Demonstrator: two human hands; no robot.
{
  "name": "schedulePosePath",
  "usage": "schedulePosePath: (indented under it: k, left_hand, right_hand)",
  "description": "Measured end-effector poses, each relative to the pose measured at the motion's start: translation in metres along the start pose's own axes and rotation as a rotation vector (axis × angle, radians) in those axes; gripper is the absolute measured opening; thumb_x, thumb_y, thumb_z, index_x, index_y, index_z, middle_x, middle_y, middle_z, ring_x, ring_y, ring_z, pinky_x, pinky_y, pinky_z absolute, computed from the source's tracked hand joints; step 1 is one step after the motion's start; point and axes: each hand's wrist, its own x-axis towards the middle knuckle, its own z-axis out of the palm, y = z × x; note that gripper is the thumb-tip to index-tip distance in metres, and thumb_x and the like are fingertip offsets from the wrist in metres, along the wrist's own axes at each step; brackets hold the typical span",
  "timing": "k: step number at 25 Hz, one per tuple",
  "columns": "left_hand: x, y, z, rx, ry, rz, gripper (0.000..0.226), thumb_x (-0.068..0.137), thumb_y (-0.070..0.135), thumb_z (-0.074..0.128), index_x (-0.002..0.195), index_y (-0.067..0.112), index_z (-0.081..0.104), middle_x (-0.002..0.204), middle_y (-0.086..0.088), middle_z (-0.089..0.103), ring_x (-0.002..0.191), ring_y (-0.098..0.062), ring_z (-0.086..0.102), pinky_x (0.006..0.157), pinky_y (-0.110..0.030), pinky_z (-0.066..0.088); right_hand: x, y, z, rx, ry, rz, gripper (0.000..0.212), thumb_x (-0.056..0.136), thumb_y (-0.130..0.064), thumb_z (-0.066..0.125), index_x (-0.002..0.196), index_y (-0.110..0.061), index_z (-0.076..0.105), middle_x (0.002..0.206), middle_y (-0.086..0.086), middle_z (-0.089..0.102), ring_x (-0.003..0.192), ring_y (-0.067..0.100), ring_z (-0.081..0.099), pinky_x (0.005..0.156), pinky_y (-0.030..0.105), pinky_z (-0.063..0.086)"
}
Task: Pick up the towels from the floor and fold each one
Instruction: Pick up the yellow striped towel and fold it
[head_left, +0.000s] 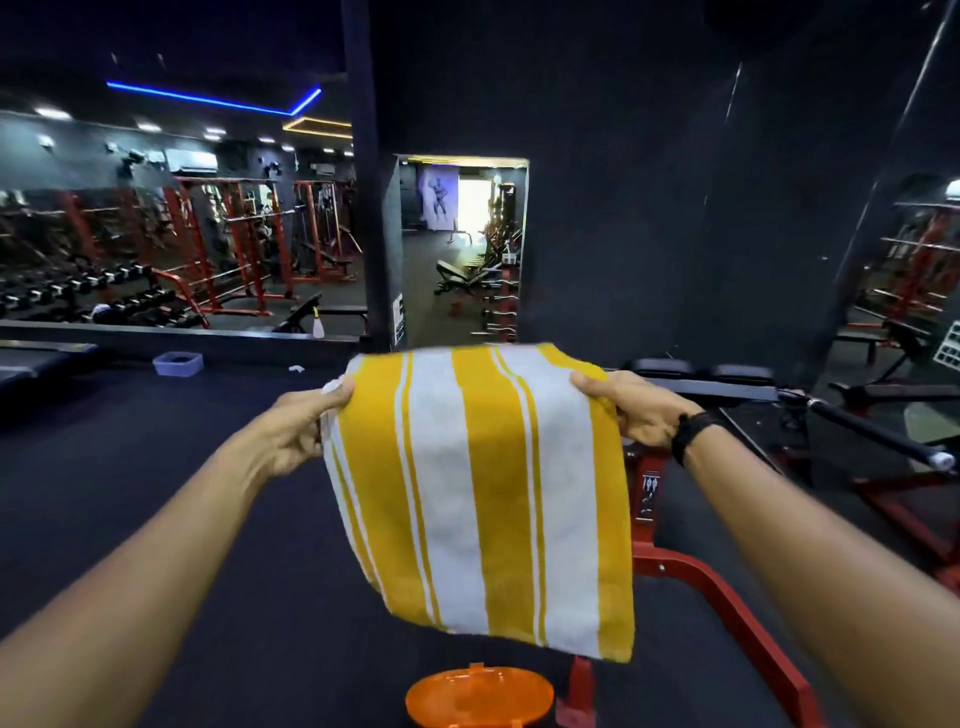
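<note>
My left hand (301, 426) and right hand (631, 410) each pinch an upper corner of the yellow-and-white striped towel (483, 499). It hangs doubled in the air before me, above the orange lid (480, 696) on the dark floor (182, 467).

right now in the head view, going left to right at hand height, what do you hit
left hand gripping one top corner → yellow-and-white striped towel hanging between the hands → right hand gripping the other corner → black wristband → black bar of the red gym machine
</note>
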Motion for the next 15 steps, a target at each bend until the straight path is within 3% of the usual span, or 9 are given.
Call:
schedulePosePath:
  k: [2, 3, 5, 7, 9, 12, 13, 15]
  left_hand:
    - [-0.009, 0.0, -0.001, 0.056, -0.137, 0.079, 0.057, 0.073, 0.024, 0.072, 0.128, 0.018, 0.058, 0.113, -0.007, 0.07, 0.101, -0.023, 0.067, 0.08, -0.039, 0.055]
    - [-0.012, 0.0, 0.0, 0.068, -0.156, 0.111, 0.059, 0.071, 0.016, 0.074, 0.127, 0.02, 0.056, 0.116, -0.008, 0.069, 0.103, -0.024, 0.067, 0.083, -0.042, 0.056]
    - [-0.014, -0.001, 0.004, 0.009, -0.052, 0.192, 0.059, 0.068, 0.006, 0.074, 0.122, 0.018, 0.056, 0.118, -0.014, 0.067, 0.1, -0.024, 0.068, 0.081, -0.038, 0.058]
    - [-0.014, 0.001, 0.012, -0.054, 0.108, 0.28, 0.054, 0.073, -0.001, 0.072, 0.121, 0.014, 0.052, 0.118, -0.017, 0.066, 0.101, -0.026, 0.067, 0.082, -0.038, 0.058]
    - [-0.01, 0.005, 0.013, -0.097, 0.194, 0.318, 0.061, 0.076, -0.004, 0.072, 0.127, 0.015, 0.044, 0.118, -0.019, 0.063, 0.107, -0.031, 0.063, 0.087, -0.044, 0.054]
    - [-0.013, 0.012, 0.008, 0.033, 0.085, 0.318, 0.09, 0.068, -0.004, 0.079, 0.142, 0.021, 0.035, 0.115, -0.012, 0.064, 0.103, -0.028, 0.065, 0.085, -0.044, 0.054]
    - [-0.014, 0.013, 0.006, 0.148, 0.083, 0.329, 0.09, 0.065, -0.003, 0.081, 0.141, 0.019, 0.04, 0.116, -0.009, 0.063, 0.103, -0.027, 0.065, 0.085, -0.042, 0.055]
    - [-0.015, 0.018, 0.004, 0.347, 0.139, 0.386, 0.066, 0.063, 0.004, 0.084, 0.123, 0.015, 0.06, 0.111, -0.006, 0.067, 0.103, -0.026, 0.065, 0.086, -0.04, 0.055]
  right_hand:
    - [-0.001, 0.0, 0.003, 0.044, 0.015, -0.071, 0.024, 0.088, -0.019, 0.064, 0.109, -0.008, 0.065, 0.091, 0.006, 0.075, 0.079, 0.017, 0.073, 0.066, 0.031, 0.06]
    - [-0.004, 0.0, 0.003, 0.049, 0.002, -0.098, 0.024, 0.084, -0.011, 0.067, 0.107, -0.01, 0.064, 0.09, 0.005, 0.075, 0.08, 0.017, 0.073, 0.065, 0.031, 0.06]
    - [-0.006, 0.0, 0.002, 0.003, 0.002, -0.152, 0.058, 0.055, -0.015, 0.089, 0.105, -0.009, 0.061, 0.092, 0.005, 0.075, 0.081, 0.018, 0.072, 0.063, 0.03, 0.059]
    - [-0.001, 0.003, 0.004, -0.043, 0.123, -0.2, 0.1, 0.025, -0.029, 0.098, 0.113, -0.005, 0.056, 0.102, 0.014, 0.072, 0.089, 0.024, 0.071, 0.068, 0.035, 0.059]
    - [0.004, 0.002, 0.006, 0.018, 0.208, -0.256, 0.114, 0.033, -0.022, 0.098, 0.132, -0.006, 0.043, 0.111, 0.02, 0.066, 0.099, 0.03, 0.067, 0.078, 0.043, 0.058]
    - [-0.002, -0.006, 0.009, -0.038, 0.178, -0.307, 0.099, 0.064, 0.007, 0.081, 0.145, -0.017, 0.031, 0.11, 0.021, 0.065, 0.101, 0.03, 0.065, 0.087, 0.047, 0.055]
    - [-0.003, -0.008, 0.007, -0.166, 0.189, -0.333, 0.089, 0.064, 0.006, 0.081, 0.141, -0.014, 0.04, 0.109, 0.019, 0.066, 0.1, 0.03, 0.065, 0.088, 0.047, 0.055]
    - [-0.004, -0.011, 0.004, -0.458, 0.255, -0.395, 0.056, 0.064, -0.008, 0.086, 0.115, -0.009, 0.065, 0.103, 0.014, 0.07, 0.096, 0.028, 0.067, 0.085, 0.048, 0.056]
